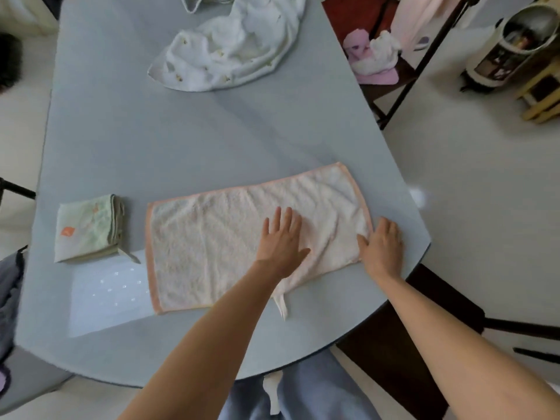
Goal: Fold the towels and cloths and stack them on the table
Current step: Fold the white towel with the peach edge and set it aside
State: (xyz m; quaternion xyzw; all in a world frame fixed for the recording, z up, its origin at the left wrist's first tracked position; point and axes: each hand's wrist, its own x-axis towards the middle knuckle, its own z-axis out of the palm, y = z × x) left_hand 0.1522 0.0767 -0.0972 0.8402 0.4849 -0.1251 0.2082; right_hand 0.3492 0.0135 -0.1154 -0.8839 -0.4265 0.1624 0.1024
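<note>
Home: laundry-strewn table point(127, 140), chairs point(403, 74)

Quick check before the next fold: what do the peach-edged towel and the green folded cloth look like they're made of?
Peach-edged towel: looks like terry, probably cotton; fuzzy looped pile, matte, with a flat woven peach border.
Green folded cloth: seems a thinner, smoother woven fabric; crisp stacked edges, light crinkle, printed orange marks. The fibre itself can't be told.
</note>
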